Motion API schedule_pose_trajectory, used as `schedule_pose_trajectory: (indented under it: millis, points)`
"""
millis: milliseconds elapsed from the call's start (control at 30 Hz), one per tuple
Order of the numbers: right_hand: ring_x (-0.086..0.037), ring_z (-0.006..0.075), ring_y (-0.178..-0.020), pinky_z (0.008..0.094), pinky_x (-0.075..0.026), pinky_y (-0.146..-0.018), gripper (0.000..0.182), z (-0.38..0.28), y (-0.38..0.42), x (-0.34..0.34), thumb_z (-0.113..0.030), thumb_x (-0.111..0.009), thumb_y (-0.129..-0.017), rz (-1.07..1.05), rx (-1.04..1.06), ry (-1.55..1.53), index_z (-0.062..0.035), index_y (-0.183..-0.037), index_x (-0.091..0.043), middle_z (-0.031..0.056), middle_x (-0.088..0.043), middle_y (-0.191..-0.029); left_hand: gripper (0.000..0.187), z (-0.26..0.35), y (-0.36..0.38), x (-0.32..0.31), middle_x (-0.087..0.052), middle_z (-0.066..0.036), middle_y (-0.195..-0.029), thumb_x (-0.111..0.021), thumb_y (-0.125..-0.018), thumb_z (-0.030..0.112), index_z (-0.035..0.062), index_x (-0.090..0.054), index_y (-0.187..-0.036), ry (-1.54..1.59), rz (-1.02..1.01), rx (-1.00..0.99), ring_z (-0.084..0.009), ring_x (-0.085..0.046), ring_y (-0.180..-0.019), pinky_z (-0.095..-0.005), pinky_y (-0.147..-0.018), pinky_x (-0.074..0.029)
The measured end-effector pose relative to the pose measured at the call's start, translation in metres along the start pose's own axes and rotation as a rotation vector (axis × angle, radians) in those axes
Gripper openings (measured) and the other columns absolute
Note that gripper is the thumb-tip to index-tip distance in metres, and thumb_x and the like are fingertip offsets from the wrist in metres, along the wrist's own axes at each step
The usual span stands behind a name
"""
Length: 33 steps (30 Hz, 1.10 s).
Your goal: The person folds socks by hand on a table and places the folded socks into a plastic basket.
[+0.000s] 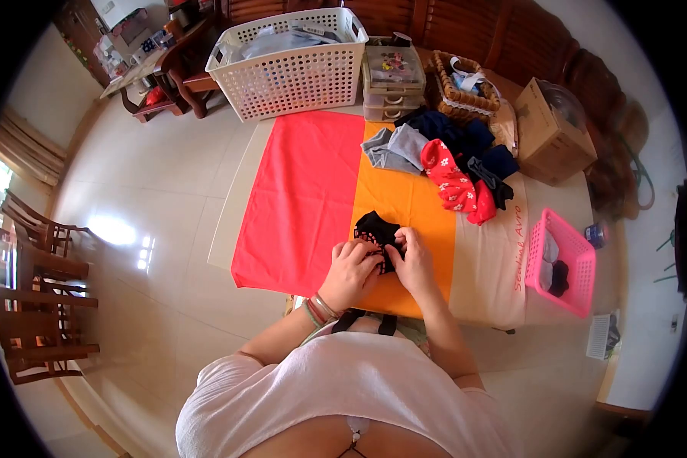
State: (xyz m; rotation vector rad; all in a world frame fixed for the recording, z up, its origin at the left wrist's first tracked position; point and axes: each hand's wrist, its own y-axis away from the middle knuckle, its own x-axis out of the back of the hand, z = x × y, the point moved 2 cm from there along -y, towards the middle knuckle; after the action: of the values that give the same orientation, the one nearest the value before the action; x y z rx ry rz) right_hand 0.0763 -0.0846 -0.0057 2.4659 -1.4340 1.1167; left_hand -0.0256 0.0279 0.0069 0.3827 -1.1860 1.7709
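Note:
A black sock with pink dots lies on the orange band of the cloth, close in front of my body. My left hand rests on its left side, with the fingers curled over the dotted part. At the sock's right edge, my right hand is closed with thumb and forefinger pinching the fabric. Part of the sock is hidden under my fingers. Beyond it is a pile with grey socks, a red flowered garment and dark clothes.
A white perforated basket of packaged things stands at the back left. Beside it are a small drawer box, a wicker basket and a cardboard box. To the right sits a pink basket with socks inside.

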Motion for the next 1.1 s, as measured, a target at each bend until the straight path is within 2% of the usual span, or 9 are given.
schedule_pose_trajectory:
  millis: [167,267,400,600,733,833,867,967,1100]
  points:
    - [-0.051,0.0295,-0.084,0.0374,-0.043,-0.070,0.014,-0.004,0.004,0.002,-0.002,-0.065,-0.069,0.044,0.305,0.070,-0.0005,-0.076,-0.054,0.0125,-0.050,-0.090,0.028,-0.002,-0.001,0.001,-0.053,-0.006,-0.090,-0.065,-0.066,0.014,0.0070,-0.056,-0.091,-0.004,-0.089,0.022,-0.0248,-0.050,-0.085,-0.0372,-0.079,-0.036]
    - [-0.050,0.0315,-0.097,0.0395,-0.042,-0.081,0.028,-0.008,0.006,0.009,-0.010,-0.069,-0.066,-0.077,0.411,0.081,0.0027,-0.087,-0.057,0.0134,-0.052,-0.107,0.026,-0.007,-0.001,-0.003,-0.053,-0.006,-0.088,-0.065,-0.066,0.015,0.0070,-0.056,-0.089,-0.009,-0.078,0.029,-0.0246,-0.050,-0.082,-0.0363,-0.079,-0.036]
    - [-0.047,0.0321,-0.106,0.0404,-0.040,-0.087,0.043,-0.007,0.010,0.015,-0.016,-0.072,-0.063,-0.201,0.339,0.110,0.0022,-0.098,-0.056,0.0139,-0.048,-0.116,0.021,-0.013,-0.002,-0.008,-0.054,-0.006,-0.084,-0.063,-0.068,0.013,0.0071,-0.055,-0.087,-0.030,-0.073,0.038,-0.0244,-0.051,-0.079,-0.0350,-0.078,-0.037]
    - [-0.045,0.0343,-0.109,0.0399,-0.037,-0.091,0.035,0.010,0.004,0.009,-0.024,-0.061,-0.081,-0.119,0.225,-0.114,0.0026,-0.102,-0.053,0.0185,-0.044,-0.121,0.019,-0.015,-0.005,-0.004,-0.054,-0.005,-0.083,-0.062,-0.069,0.011,0.0073,-0.056,-0.087,-0.013,-0.091,0.005,-0.0230,-0.052,-0.080,-0.0354,-0.079,-0.037]
    - [-0.051,0.0312,-0.098,0.0363,-0.041,-0.084,0.030,0.014,-0.015,0.002,-0.012,-0.063,-0.076,-0.065,-0.011,-0.018,-0.0014,-0.103,-0.053,0.0172,-0.055,-0.104,0.020,-0.015,-0.001,-0.005,-0.055,-0.004,-0.083,-0.063,-0.068,0.010,0.0076,-0.056,-0.087,-0.037,-0.116,-0.047,-0.0212,-0.052,-0.083,-0.0357,-0.081,-0.037]
    - [-0.052,0.0297,-0.092,0.0362,-0.042,-0.080,0.028,0.010,-0.028,-0.004,-0.012,-0.065,-0.074,-0.168,-0.022,0.031,-0.0007,-0.097,-0.056,0.0145,-0.057,-0.094,0.022,-0.014,0.003,-0.002,-0.056,-0.003,-0.085,-0.063,-0.067,0.009,0.0078,-0.057,-0.087,-0.041,-0.120,-0.063,-0.0202,-0.052,-0.085,-0.0355,-0.081,-0.036]
    - [-0.053,0.0293,-0.087,0.0363,-0.043,-0.077,0.023,0.009,-0.029,-0.008,-0.011,-0.067,-0.071,-0.142,0.001,0.059,-0.0004,-0.089,-0.056,0.0128,-0.057,-0.087,0.022,-0.015,0.004,-0.002,-0.056,-0.003,-0.086,-0.064,-0.066,0.009,0.0078,-0.057,-0.088,-0.037,-0.122,-0.053,-0.0200,-0.052,-0.085,-0.0355,-0.081,-0.036]
    - [-0.053,0.0293,-0.084,0.0366,-0.043,-0.074,0.020,0.011,-0.033,-0.010,-0.009,-0.067,-0.069,-0.228,0.001,0.109,-0.0009,-0.083,-0.054,0.0129,-0.056,-0.084,0.024,-0.012,0.003,0.002,-0.057,-0.003,-0.088,-0.064,-0.066,0.009,0.0077,-0.057,-0.089,-0.043,-0.127,0.006,-0.0201,-0.051,-0.087,-0.0350,-0.080,-0.036]
    - [-0.051,0.0309,-0.086,0.0377,-0.042,-0.075,0.019,0.008,-0.029,-0.007,-0.006,-0.065,-0.070,-0.176,0.086,0.102,-0.0008,-0.082,-0.050,0.0141,-0.055,-0.088,0.027,-0.009,0.005,0.001,-0.057,-0.002,-0.088,-0.065,-0.065,0.009,0.0078,-0.059,-0.092,-0.023,-0.110,0.030,-0.0208,-0.051,-0.087,-0.0342,-0.078,-0.036]
